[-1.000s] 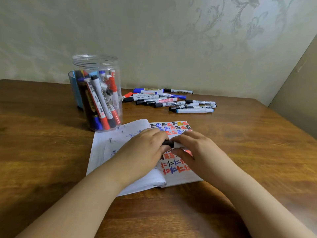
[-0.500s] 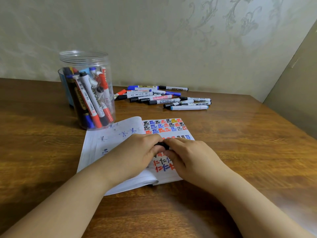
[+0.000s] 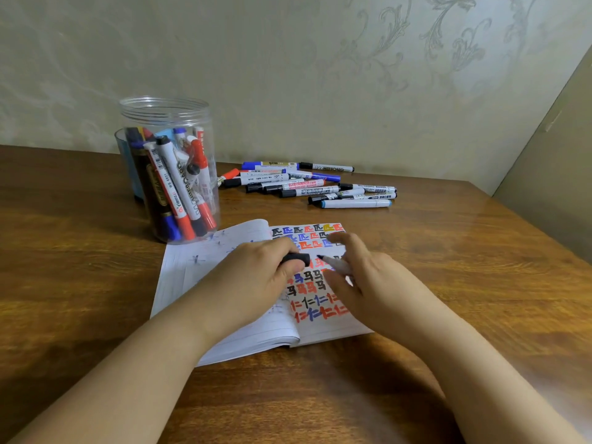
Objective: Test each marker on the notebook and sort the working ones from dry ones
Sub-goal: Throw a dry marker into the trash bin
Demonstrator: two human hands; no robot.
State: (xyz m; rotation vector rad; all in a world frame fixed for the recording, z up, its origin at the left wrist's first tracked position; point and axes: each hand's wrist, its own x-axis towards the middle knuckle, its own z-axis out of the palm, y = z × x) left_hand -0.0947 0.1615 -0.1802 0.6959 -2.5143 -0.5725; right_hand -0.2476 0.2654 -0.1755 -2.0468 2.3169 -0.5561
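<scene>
Your left hand (image 3: 256, 277) grips a black cap (image 3: 296, 259); your right hand (image 3: 362, 277) holds the uncapped marker (image 3: 333, 262) over the notebook (image 3: 205, 261).

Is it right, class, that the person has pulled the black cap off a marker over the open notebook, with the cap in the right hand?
Not quite. The head view shows the black cap in the left hand; the right hand holds the uncapped marker over the open notebook.

My left hand (image 3: 256, 277) bare, my right hand (image 3: 368, 283) bare, both forearms uncovered, entering from six o'clock, short nails.
</scene>
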